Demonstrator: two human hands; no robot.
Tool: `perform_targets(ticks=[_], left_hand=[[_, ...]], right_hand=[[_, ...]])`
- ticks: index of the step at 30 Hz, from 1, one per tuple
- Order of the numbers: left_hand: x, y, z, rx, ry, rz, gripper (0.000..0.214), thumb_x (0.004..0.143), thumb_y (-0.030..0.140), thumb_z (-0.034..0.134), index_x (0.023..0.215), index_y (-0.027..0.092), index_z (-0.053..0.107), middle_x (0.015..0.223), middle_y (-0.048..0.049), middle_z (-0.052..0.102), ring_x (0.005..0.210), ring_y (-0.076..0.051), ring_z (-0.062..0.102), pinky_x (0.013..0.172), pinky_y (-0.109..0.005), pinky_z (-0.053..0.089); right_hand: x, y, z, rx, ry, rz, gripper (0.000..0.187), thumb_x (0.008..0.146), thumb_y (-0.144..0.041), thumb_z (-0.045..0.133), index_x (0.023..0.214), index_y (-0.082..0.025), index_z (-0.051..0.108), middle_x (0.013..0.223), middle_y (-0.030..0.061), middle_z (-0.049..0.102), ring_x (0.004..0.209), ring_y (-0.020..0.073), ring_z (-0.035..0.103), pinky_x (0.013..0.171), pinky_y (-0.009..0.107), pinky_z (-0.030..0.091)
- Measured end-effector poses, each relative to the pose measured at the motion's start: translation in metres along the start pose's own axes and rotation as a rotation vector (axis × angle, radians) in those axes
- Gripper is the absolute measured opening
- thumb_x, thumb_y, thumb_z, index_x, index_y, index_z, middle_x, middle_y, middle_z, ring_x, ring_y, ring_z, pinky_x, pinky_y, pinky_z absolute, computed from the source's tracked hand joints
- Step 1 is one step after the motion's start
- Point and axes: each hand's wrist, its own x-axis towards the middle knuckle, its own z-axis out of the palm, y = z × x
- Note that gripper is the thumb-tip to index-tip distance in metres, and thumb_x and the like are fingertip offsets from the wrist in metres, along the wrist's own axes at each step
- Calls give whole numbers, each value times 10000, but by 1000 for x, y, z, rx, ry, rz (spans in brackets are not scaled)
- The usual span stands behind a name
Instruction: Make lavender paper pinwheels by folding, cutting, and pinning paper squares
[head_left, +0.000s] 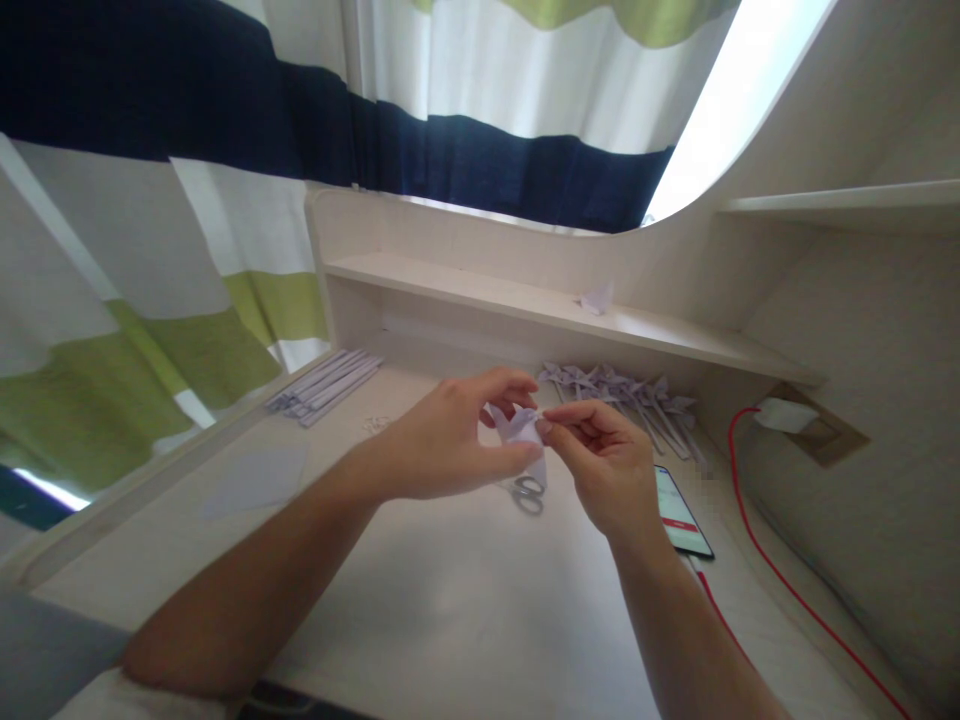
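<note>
My left hand point(450, 435) and my right hand point(604, 460) meet above the middle of the desk. Both pinch a small folded piece of pale lilac paper point(523, 430) between thumb and fingers. The left hand grips it from the left, the right hand holds its right edge. Small scissors point(529, 493) lie on the desk just below the paper, partly hidden by my left thumb.
A row of folded paper pinwheels on sticks point(630, 395) lies at the back right. A bundle of pale sticks point(326, 385) lies back left. A flat paper sheet point(259, 478), a phone point(679, 512) with red cable point(787, 585), and a shelf point(525, 300) holding one folded paper point(598, 297).
</note>
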Motion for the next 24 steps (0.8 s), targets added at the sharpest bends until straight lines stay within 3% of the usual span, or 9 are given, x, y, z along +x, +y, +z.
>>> perform_targets(ticks=[3,5,11,16,24], left_hand=[[-4,-1,-1,44,-48,45,738,795,319,783,1477,253,507,1291,-91,718,1072,-251,717,943,-375,573],[-6,-2,0,59,-65,73,780,809,271,751,1527,262,447,1358,-109,686,1151,-273,697,990,-401,563],[-4,-8,7,25,3,121,656,891,73,520,1513,260,428,1450,-99,633,1271,-236,652,1071,-390,534],[1,-10,14,-35,115,161,614,829,-16,498,1399,213,499,1327,-92,702,1247,-203,663,1095,-366,523],[4,-6,26,9,287,223,432,837,-14,522,1201,205,601,1198,-76,724,1098,-189,711,950,-323,606]], right_hand=[[0,0,0,-4,17,-11,91,794,-250,835,829,-216,758,758,24,773,663,174,712,599,275,566],[0,1,-1,-10,22,-27,102,796,-261,837,837,-216,756,766,25,775,680,181,722,614,285,579],[-1,0,0,-15,36,-45,109,786,-245,846,831,-213,752,770,23,781,701,186,738,653,303,605],[-2,-2,0,-6,27,-44,89,791,-212,840,842,-215,767,790,24,793,740,186,755,702,300,615],[-4,0,0,-54,53,-85,87,793,-220,832,862,-224,778,806,34,791,754,203,757,711,327,630]])
